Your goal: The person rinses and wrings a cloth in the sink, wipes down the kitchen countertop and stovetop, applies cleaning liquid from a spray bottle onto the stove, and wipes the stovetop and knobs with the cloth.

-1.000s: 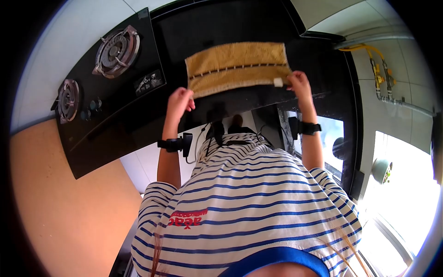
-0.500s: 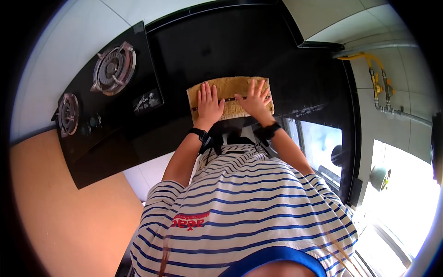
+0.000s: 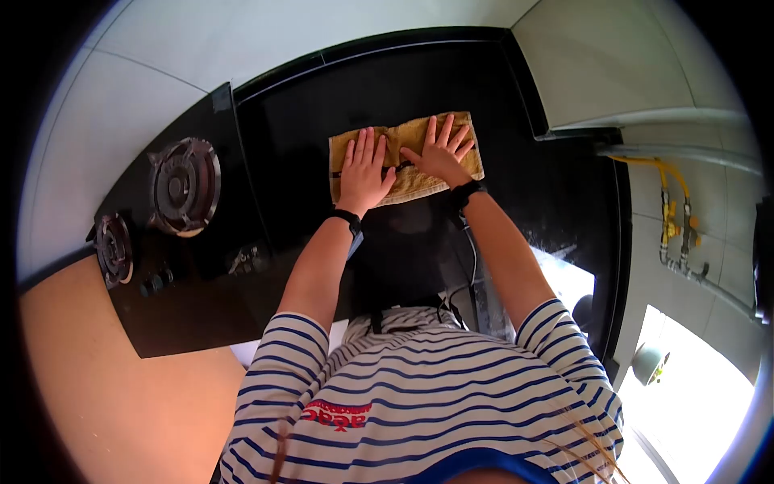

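Note:
A folded tan cloth (image 3: 399, 139) with a dark stripe lies on the black countertop (image 3: 395, 81). My left hand (image 3: 366, 171) rests flat on its left part, fingers stretched out and pointing away from me. On the right part, my right hand (image 3: 440, 153) presses down with its fingers spread. Both palms face down, and neither hand grips the cloth. The cloth shows some wrinkles between and around the hands.
To the left is a gas stove with a larger burner (image 3: 184, 187) and a smaller burner (image 3: 114, 248). Yellow gas hoses (image 3: 657, 165) and pipes run along the right wall. A potted plant (image 3: 649, 363) stands by the bright window. Tiled wall rises behind the counter.
Both hands have slid forward over the counter, farther from my body, pushing the cloth with them. The cloth has become more wrinkled and slightly tilted. The camera view has also shifted.

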{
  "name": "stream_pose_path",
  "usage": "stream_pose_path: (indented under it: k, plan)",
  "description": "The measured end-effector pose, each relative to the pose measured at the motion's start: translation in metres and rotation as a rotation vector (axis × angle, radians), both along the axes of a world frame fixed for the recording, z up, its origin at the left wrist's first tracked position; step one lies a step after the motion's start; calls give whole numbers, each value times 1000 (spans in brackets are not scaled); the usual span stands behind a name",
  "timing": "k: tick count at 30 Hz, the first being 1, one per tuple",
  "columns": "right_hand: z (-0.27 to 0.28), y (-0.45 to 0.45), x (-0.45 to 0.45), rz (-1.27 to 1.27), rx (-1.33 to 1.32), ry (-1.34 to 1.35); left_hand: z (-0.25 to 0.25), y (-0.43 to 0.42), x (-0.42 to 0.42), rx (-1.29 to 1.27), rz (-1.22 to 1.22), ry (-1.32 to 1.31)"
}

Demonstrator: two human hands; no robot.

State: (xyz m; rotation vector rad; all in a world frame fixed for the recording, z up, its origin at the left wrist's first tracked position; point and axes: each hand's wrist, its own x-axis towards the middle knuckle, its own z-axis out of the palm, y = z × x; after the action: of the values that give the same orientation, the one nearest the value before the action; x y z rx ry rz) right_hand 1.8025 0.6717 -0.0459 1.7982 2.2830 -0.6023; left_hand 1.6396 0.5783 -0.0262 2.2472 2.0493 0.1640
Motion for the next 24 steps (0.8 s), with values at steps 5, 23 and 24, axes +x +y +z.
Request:
stream_pose_path:
  k: [5, 23, 24]
  plan:
    - [14, 74, -25, 84, 3, 9, 19, 52, -10, 85, 27, -49]
    - [-17, -80, -38, 34, 479, 17, -6, -63, -3, 402, -46, -25]
    - [-23, -100, -38, 65, 513, 55, -5, -85, -5, 412, -33, -23]
